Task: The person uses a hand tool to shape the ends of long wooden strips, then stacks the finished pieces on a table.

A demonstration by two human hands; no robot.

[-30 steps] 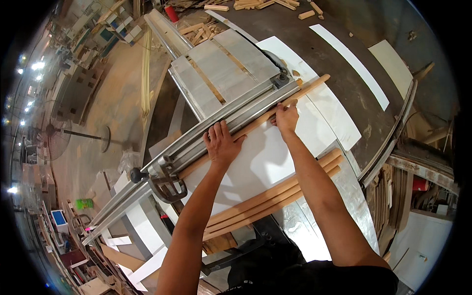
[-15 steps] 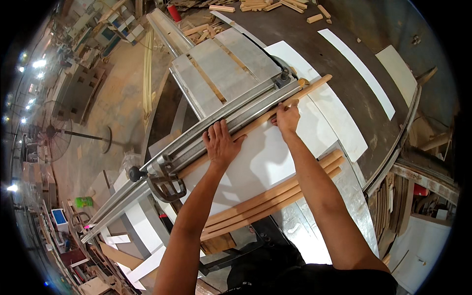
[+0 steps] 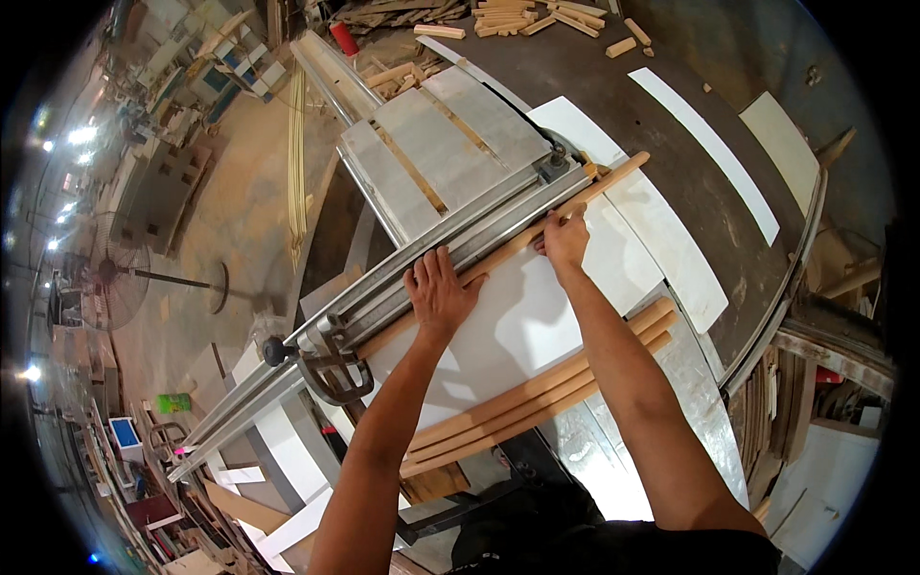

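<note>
A long, pale brown wooden strip [image 3: 513, 249] lies along the metal fence [image 3: 479, 237] of a sliding table saw, with its far end sticking out past the fence. My left hand [image 3: 444, 295] lies open, fingers over the fence's edge and thumb beside the strip. Farther along, my right hand [image 3: 564, 240] is closed round the strip, its fingertips partly hidden. Beneath both hands is a white panel [image 3: 517, 335]. Several similar wooden strips [image 3: 537, 391] lie side by side along the panel's near edge, partly under my right forearm.
A looped black handle [image 3: 337, 379] sits at the fence's near end. The slotted metal table [image 3: 436, 158] lies beyond the fence. Offcuts [image 3: 503, 17] are piled on the dark far tabletop [image 3: 604, 86], with a white strip [image 3: 704, 149]. A standing fan [image 3: 115, 273] is at left.
The whole view has shifted slightly down and right. Both hands keep about the same places on the fence and strip, and the right fingers have bent a little closer round the strip.
</note>
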